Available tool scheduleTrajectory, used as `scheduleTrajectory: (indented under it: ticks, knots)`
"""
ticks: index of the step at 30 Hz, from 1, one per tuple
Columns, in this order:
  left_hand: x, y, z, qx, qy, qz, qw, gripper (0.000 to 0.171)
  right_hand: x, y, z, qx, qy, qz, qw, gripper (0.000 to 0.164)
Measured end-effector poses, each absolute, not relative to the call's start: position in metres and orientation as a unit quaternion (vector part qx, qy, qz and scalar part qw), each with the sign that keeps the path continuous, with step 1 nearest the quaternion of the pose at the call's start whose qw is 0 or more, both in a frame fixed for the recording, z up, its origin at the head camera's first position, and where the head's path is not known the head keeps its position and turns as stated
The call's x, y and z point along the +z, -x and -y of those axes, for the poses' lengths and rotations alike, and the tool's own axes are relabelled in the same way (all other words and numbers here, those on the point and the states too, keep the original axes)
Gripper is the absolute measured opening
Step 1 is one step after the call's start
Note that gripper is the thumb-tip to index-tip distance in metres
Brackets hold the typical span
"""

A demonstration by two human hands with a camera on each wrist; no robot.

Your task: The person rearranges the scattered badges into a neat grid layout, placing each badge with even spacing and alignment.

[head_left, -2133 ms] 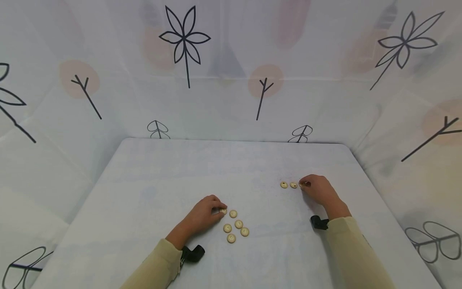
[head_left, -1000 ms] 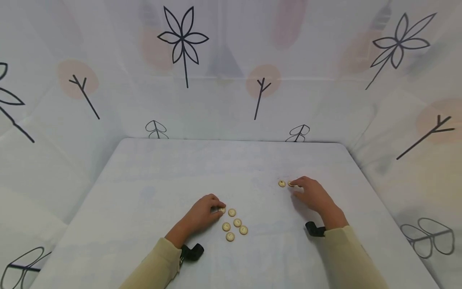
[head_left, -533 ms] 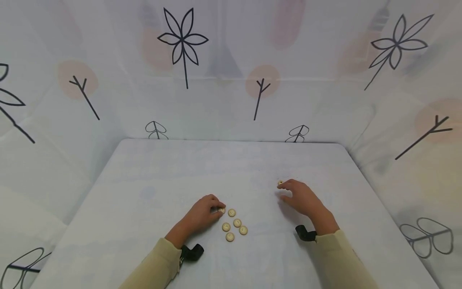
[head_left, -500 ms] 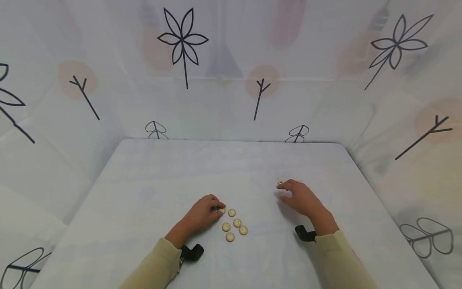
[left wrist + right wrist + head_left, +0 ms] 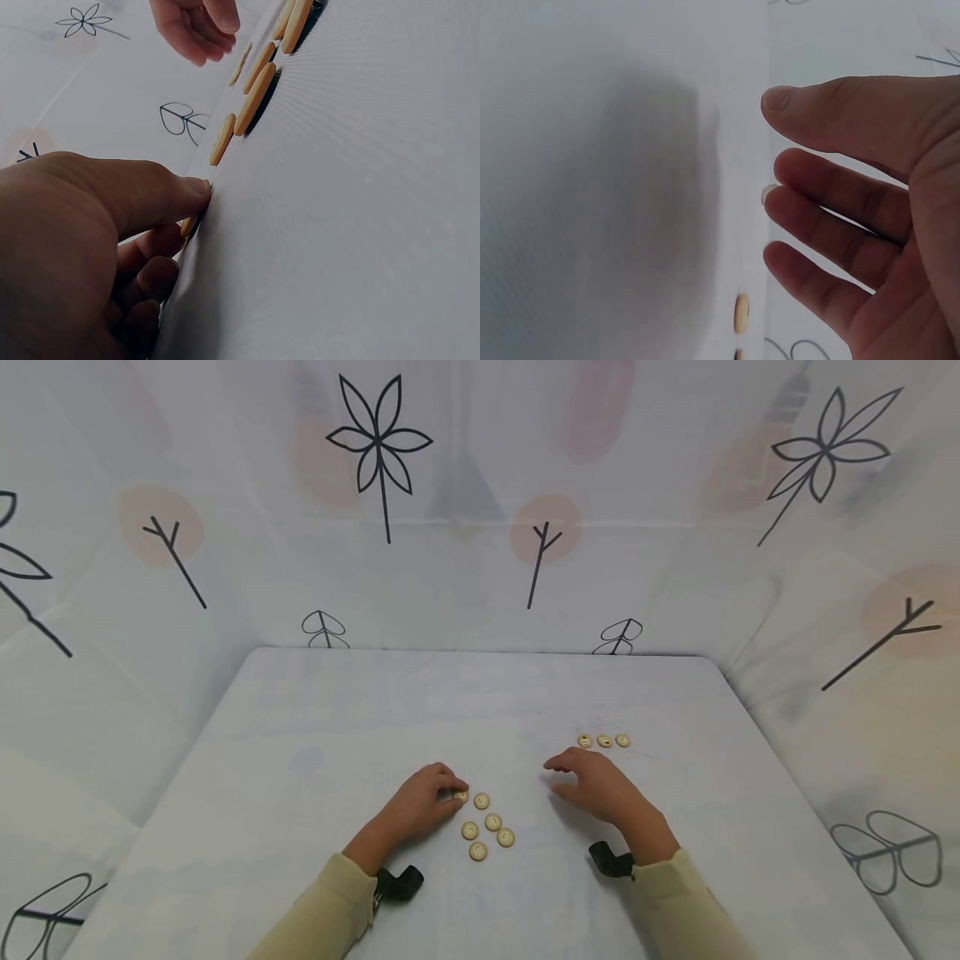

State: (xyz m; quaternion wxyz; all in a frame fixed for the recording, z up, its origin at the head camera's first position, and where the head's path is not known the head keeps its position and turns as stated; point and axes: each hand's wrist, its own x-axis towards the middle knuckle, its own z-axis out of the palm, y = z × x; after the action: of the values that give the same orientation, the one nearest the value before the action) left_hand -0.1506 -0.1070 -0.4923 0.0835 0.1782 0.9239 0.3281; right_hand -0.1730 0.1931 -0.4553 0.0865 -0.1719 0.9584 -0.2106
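Note:
My left hand (image 5: 420,802) pinches a pale wooden button (image 5: 462,796) between thumb and fingers, down at the table surface. In the left wrist view the thumb covers much of that button (image 5: 189,225). Just right of it lies a loose cluster of several similar buttons (image 5: 492,822), flat on the table. My right hand (image 5: 603,789) hovers over the table with nothing in its grasp, thumb and fingers apart. Beyond its fingers, three buttons (image 5: 604,741) lie in a short row. One button (image 5: 741,313) of the row shows low in the right wrist view.
A white cloth covers the table (image 5: 360,710). Patterned fabric walls (image 5: 465,585) rise along its back and sides. Each wrist wears a black camera mount, one on the left (image 5: 401,883) and one on the right (image 5: 611,860).
My right hand let go of the third button in the row, then moved left and nearer, uncovering all three. My left hand has stayed in place on its button.

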Motion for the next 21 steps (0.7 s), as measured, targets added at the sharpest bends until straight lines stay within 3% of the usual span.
scheduleTrajectory:
  ticks: [9, 21]
  knots:
    - [-0.494, 0.152, 0.107, 0.33, -0.179, -0.923, 0.081, 0.023, -0.454, 0.16, -0.172, -0.218, 0.185, -0.951, 0.117, 0.023]
    - [-0.492, 0.151, 0.106, 0.332, -0.17, -0.923, 0.088, 0.022, -0.451, 0.147, -0.153, -0.206, 0.27, -0.929, 0.145, 0.02]
